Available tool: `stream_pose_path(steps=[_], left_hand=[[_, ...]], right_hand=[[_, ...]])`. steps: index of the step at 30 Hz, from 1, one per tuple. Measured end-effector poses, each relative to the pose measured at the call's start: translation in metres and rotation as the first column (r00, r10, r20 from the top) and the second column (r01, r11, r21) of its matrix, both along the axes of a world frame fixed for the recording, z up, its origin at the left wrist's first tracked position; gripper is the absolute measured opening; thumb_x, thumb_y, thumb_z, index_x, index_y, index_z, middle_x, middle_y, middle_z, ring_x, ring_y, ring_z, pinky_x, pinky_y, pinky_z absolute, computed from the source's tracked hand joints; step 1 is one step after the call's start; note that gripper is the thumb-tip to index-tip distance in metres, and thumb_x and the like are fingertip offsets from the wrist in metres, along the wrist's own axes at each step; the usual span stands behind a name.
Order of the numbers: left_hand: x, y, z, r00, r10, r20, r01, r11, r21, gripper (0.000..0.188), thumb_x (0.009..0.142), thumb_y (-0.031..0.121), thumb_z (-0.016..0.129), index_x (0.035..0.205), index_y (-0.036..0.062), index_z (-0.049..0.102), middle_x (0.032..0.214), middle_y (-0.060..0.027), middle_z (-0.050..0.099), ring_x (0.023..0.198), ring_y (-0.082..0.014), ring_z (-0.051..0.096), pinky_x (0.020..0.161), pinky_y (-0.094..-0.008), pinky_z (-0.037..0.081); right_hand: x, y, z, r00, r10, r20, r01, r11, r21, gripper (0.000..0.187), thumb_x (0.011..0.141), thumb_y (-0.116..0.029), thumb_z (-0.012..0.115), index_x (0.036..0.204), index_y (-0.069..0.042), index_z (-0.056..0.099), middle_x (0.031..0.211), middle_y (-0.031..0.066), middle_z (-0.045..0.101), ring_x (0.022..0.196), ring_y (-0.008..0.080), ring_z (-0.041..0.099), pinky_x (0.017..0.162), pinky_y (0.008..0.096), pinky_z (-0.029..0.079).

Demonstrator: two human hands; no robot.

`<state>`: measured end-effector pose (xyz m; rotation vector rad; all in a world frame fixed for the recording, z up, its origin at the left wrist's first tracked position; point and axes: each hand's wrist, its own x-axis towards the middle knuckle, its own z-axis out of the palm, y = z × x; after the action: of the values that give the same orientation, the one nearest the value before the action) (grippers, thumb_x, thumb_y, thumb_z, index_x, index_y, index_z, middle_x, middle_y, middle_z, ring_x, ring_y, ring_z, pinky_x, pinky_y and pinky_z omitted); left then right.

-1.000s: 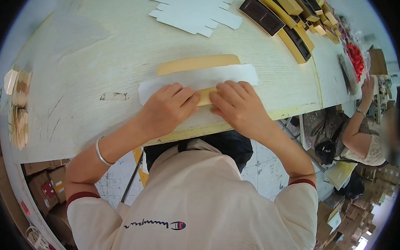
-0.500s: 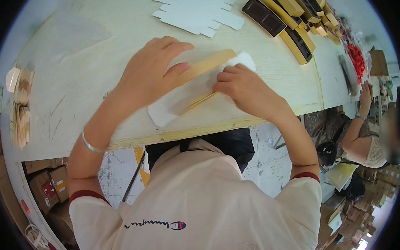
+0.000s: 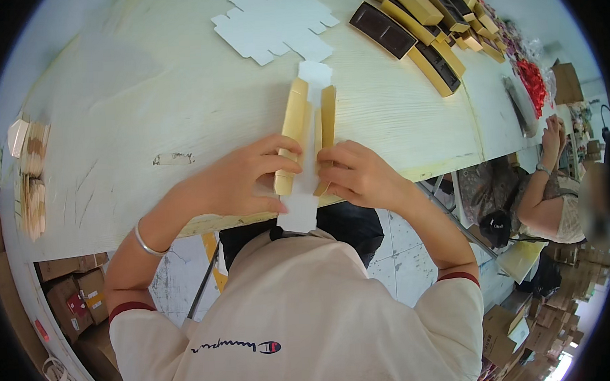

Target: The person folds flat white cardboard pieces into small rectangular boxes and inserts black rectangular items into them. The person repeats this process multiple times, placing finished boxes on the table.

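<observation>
A long, narrow carton [image 3: 293, 116], white inside with gold side walls, lies lengthwise in front of me, its near white flap reaching past the table's front edge. Its side walls stand up, and white end flaps lie spread at both ends. Curled around the left wall is my left hand [image 3: 239, 174], thumb near the near flap. My right hand [image 3: 362, 174] pinches the right wall near its close end. Beyond the carton, flat white carton blanks [image 3: 270, 22] with cut tabs rest on the table.
Gold boxes with dark inserts [image 3: 383, 30] are heaped at the far right. Folded gold pieces [image 3: 34, 202] stand at the left edge. Red material [image 3: 532, 88] lies farther right, near another person's arm [image 3: 540, 187]. Brown cardboard boxes [image 3: 75, 296] sit under the table.
The carton has swung from a diagonal to pointing straight away from me, and its walls now stand up. Both hands have come down toward the near edge, the left now gripping its wall.
</observation>
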<state>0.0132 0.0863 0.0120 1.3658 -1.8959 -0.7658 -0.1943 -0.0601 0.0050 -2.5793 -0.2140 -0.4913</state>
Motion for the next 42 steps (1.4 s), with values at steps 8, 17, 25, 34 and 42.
stream_pose_path(steps=[8,17,25,34,42], left_hand=[[-0.01,-0.008,-0.021,0.989,0.115,0.094,-0.099,0.983,-0.152,0.024,0.072,0.003,0.073,0.093,0.0028,0.061,0.09,-0.0064,0.058,0.072,-0.0225,0.058,0.062,-0.0307,0.049],[-0.036,-0.014,-0.013,0.952,0.299,0.067,-0.292,0.951,-0.097,0.019,0.073,0.005,0.069,0.089,0.0043,0.059,0.071,-0.0071,0.053,0.073,-0.0264,0.056,0.063,-0.0388,0.044],[-0.037,-0.002,-0.015,0.951,0.303,-0.061,-0.301,0.953,0.037,0.006,0.075,0.0,0.07,0.076,0.0012,0.065,0.073,-0.007,0.056,0.057,-0.0169,0.056,0.051,-0.0274,0.044],[-0.029,-0.007,-0.002,0.965,0.208,-0.16,-0.185,0.972,0.146,0.008,0.082,0.008,0.064,0.081,0.0005,0.063,0.072,-0.0087,0.057,0.062,-0.0221,0.058,0.058,-0.0292,0.044],[-0.031,-0.005,0.001,0.926,0.292,-0.241,-0.222,0.935,0.278,0.016,0.09,0.009,0.056,0.104,0.0018,0.053,0.089,-0.0111,0.057,0.071,-0.0224,0.055,0.063,-0.0311,0.045]], right_hand=[[0.007,0.015,0.006,0.962,-0.161,-0.22,0.215,0.944,0.251,0.02,0.073,0.005,0.065,0.085,-0.001,0.051,0.09,0.0134,0.052,0.084,0.0331,0.054,0.068,0.0394,0.045],[0.011,0.024,0.017,0.871,-0.208,-0.445,0.427,0.769,0.476,0.038,0.073,0.009,0.063,0.102,-0.002,0.041,0.104,0.0181,0.053,0.09,0.0369,0.054,0.072,0.0395,0.047],[-0.033,0.034,0.024,0.973,-0.176,-0.152,0.188,0.98,0.071,0.063,0.064,0.001,0.071,0.123,-0.006,0.05,0.141,0.0184,0.037,0.101,0.033,0.056,0.08,0.0383,0.048],[-0.015,0.039,-0.019,0.954,-0.276,0.115,0.247,0.945,0.216,0.044,0.071,0.0,0.071,0.11,-0.003,0.054,0.105,0.0135,0.059,0.085,0.0278,0.057,0.072,0.0373,0.047],[0.008,0.046,-0.012,0.867,-0.497,0.031,0.371,0.686,0.626,0.027,0.08,0.001,0.067,0.102,-0.005,0.055,0.101,0.0122,0.056,0.061,0.0186,0.053,0.054,0.03,0.044]])
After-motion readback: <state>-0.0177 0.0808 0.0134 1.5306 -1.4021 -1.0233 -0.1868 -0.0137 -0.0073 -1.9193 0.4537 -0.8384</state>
